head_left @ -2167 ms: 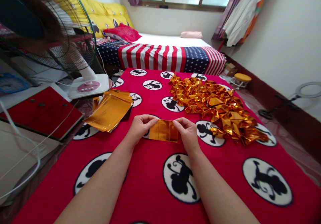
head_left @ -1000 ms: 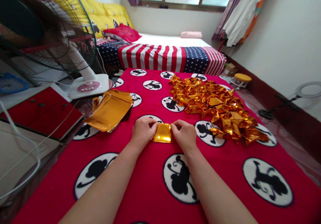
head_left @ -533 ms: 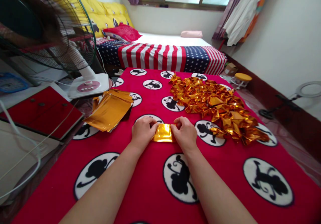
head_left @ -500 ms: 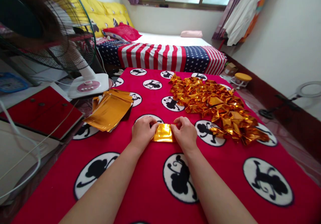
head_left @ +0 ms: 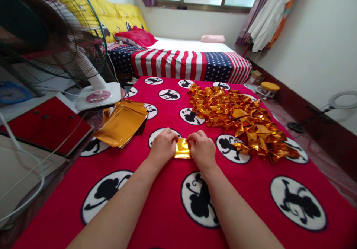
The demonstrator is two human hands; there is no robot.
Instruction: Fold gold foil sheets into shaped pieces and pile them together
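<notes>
A small folded piece of shiny gold foil paper (head_left: 182,149) lies between my hands, low over the red patterned cloth (head_left: 164,208). My left hand (head_left: 164,144) pinches its left edge between thumb and fingers. On the opposite edge, my right hand (head_left: 203,148) is closed in the same way. Both hands cover the ends of the paper. Off to the left is a stack of flat gold foil sheets (head_left: 122,123). A heap of folded gold foil pieces (head_left: 237,109) spreads over the cloth on the right.
An electric fan (head_left: 97,96) stands at the left, beside a red panel (head_left: 44,124) and a white cable (head_left: 41,167). Beyond the cloth is a bed with a striped and starred cover (head_left: 178,63). A yellow stool (head_left: 270,86) and a ring-shaped stand (head_left: 344,99) are at the right.
My hands have come slightly closer together, with knuckles turned more over the edges. Less of the foil paper's width shows between them.
</notes>
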